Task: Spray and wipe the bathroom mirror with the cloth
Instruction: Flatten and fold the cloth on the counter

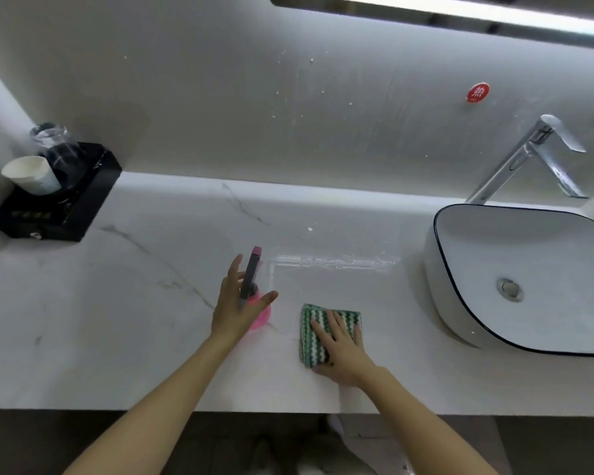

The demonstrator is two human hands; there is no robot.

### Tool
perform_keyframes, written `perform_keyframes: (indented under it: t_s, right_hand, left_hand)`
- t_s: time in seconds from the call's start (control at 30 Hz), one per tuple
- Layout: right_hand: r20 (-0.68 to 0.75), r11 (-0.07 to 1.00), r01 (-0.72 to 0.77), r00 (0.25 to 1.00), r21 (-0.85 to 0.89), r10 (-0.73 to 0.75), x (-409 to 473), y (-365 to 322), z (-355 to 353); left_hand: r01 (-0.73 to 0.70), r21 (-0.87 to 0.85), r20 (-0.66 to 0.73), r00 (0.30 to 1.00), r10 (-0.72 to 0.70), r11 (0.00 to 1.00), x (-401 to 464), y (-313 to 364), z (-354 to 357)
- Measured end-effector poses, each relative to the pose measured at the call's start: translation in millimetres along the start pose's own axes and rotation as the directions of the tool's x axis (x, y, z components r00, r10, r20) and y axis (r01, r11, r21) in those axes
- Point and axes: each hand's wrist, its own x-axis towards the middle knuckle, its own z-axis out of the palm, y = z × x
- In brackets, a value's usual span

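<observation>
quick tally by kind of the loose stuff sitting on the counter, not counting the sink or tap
spray bottle: 1, pink, left hand open around it
cloth: 1, green and white, right hand flat on it
black box: 1
paper cup: 1, on the box
glass: 1, on the box
total: 5

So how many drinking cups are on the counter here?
2, both on the black tray at far left: a clear glass at the back, and a white paper cup tilted in front. None hidden that I see.
</observation>
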Motion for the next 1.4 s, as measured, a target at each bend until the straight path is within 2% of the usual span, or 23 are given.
perform_keyframes:
  t_s: [0.2,0.33,0.47,0.6,0.7,0.83,0.97,1.13,1.4]
  right_hand:
    - [-0.091,0.990,0.049,0.995,0.132,-0.037,-2.8,3.4,-2.6]
    - [-0.208,0.985,0.045,0.978,0.168,-0.009,-1.6,16.6,-2.7]
    - [-0.319,0.987,-0.006,0.946,0.161,0.058,0.7,31.5,-2.8]
    - [-0.355,0.995,-0.042,0.932,0.087,0.071,8.9,48.3,-5.7]
    - [-0.392,0.996,-0.041,0.917,0.081,0.070,13.5,53.4,-8.6]
    - [-0.497,0.993,0.038,0.868,0.113,0.023,14.1,55.3,-5.7]
    - [-0.622,0.966,0.155,0.783,0.208,0.008,10.6,56.4,-2.2]
    - [-0.681,0.919,0.264,0.732,0.294,0.008,0.8,62.3,-3.2]
    - [-0.757,0.858,0.376,0.653,0.349,0.021,-14.5,61.8,-7.7]
  left_hand:
    - [0.108,0.016,-0.146,0.984,-0.104,0.994,-45.4,-4.6,2.3]
    - [0.082,0.086,-0.231,0.971,-0.060,0.993,-87.5,-7.8,18.7]
    - [0.066,0.215,-0.112,0.993,-0.043,0.974,-105.7,-7.5,43.2]
    - [0.007,0.249,0.083,0.996,-0.029,0.969,-98.2,0.4,65.0]
    - [-0.014,0.290,0.158,0.987,-0.033,0.957,-83.7,9.3,78.2]
    - [-0.034,0.324,0.169,0.985,-0.022,0.945,-66.7,18.8,96.0]
    - [-0.119,0.341,0.192,0.980,0.055,0.932,-57.5,23.7,113.4]
    - [-0.239,0.385,0.242,0.958,0.152,0.891,-47.9,23.5,126.4]
    - [-0.351,0.390,0.215,0.934,0.286,0.852,-46.4,22.8,123.9]
